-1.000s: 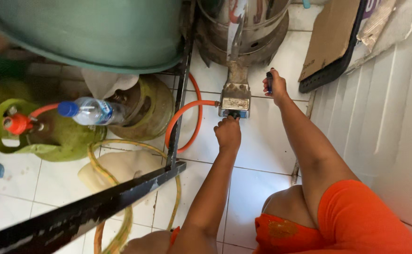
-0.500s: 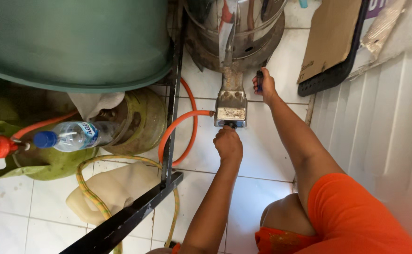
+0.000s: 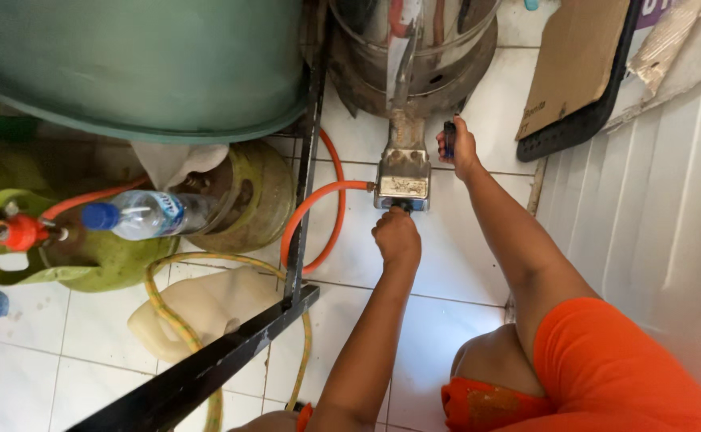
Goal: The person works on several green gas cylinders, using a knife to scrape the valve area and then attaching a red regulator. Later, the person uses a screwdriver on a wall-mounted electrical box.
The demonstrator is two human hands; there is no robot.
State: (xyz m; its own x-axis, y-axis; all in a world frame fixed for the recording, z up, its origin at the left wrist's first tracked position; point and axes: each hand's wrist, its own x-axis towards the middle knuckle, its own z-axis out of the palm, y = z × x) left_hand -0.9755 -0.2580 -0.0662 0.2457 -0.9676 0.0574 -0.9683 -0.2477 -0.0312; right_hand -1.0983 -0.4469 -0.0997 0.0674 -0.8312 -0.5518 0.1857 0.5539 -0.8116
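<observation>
A metal gas burner lies on the white tiled floor, its pipe running up into a steel drum stove. My left hand is closed on the knob at the burner's near end. My right hand holds a small dark blue lighter upright just right of the burner pipe, close to the drum's base. An orange hose loops from the burner's left side. My orange shorts show at the lower right.
Two green gas cylinders stand at the left, with a plastic water bottle lying across them. A large green tub sits above on a black metal frame. Cardboard on a dark tray leans top right. A yellow hose lies on the floor.
My right hand with the lighter has stayed by the burner pipe and my left hand has stayed on the knob. The view has shifted slightly, so the bottle and cylinders sit further left.
</observation>
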